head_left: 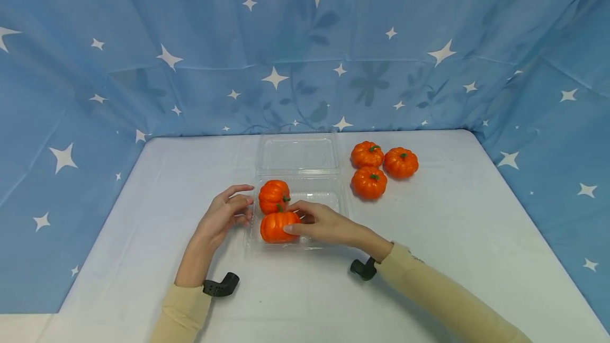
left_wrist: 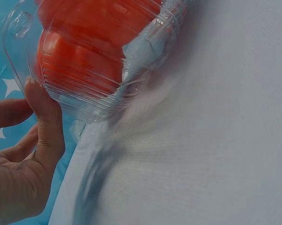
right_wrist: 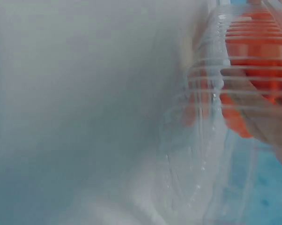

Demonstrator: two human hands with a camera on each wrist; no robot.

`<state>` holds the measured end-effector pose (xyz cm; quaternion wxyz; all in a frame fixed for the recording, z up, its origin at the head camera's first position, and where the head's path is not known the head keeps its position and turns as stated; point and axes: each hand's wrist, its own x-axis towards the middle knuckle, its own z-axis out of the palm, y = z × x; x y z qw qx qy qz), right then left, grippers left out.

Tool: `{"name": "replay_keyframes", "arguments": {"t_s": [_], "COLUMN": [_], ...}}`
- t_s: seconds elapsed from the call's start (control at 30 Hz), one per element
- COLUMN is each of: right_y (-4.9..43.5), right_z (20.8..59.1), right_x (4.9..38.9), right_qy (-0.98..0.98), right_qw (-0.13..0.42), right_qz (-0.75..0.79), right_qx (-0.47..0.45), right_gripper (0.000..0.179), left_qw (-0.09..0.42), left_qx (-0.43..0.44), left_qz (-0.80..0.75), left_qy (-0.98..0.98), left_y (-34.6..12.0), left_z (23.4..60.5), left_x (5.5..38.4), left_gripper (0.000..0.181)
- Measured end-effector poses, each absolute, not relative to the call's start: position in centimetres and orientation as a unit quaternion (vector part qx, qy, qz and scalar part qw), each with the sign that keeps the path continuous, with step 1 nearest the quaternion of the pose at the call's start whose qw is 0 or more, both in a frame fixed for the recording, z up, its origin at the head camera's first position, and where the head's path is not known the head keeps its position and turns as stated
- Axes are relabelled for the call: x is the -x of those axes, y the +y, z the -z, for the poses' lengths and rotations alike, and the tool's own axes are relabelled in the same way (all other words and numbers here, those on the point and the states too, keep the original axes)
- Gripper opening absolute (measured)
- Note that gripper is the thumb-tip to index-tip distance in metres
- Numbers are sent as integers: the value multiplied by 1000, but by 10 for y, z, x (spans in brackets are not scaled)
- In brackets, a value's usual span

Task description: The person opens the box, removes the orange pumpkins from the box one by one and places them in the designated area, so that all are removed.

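Found right hand [head_left: 320, 224] closed about near orange pumpkin [head_left: 275, 227], thumb [head_left: 293, 229] laid against near right side, fingers bent round behind. Located held pumpkin inside base of clear plastic clamshell [head_left: 313, 193], in near left part, green stem [head_left: 279, 207] pointing far. Could not tell whether lifted slightly or resting on base floor.

Saw second orange pumpkin [head_left: 273, 196] just beyond, in far left part of same base, tipped on its side, stem turned right (close to stem of held one).

Noted left hand [head_left: 224, 213] at left rim of clamshell, fingers moderately apart and loosely bent. Saw one fingertip [left_wrist: 30, 86] against clear rim in left wrist view; could not settle whether pressing or merely touching. Made out orange fruit shapes through ribbed plastic there. Found right wrist view blurred (ribbed wall crossing pumpkin and fingers).

Observed clamshell opened wide, lid [head_left: 298, 155] lying on far side of base. Counted three more pumpkins [head_left: 368, 184] right of clamshell, grouped closely: one far left, one right, one near, stems up. Recorded all on white tablecloth [head_left: 457, 216], with star-patterned blue curtain [head_left: 229, 30] beyond far edge and along left and right.
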<state>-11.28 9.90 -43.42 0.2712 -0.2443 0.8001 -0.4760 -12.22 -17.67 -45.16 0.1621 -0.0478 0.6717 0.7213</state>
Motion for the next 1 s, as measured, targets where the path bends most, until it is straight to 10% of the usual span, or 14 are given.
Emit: {"name": "replay_keyframes", "arguments": {"t_s": [1.0], "right_y": [139], "right_z": [418], "right_x": [102], "right_qy": [799], "right_qw": [222], "right_qz": [491], "right_qx": [266], "right_gripper": [72], "left_qw": [159], "left_qx": [41], "left_qz": [-711], "left_qy": [684], "left_y": [-176], "left_z": [452], "left_x": [121], "left_gripper": [47]}}
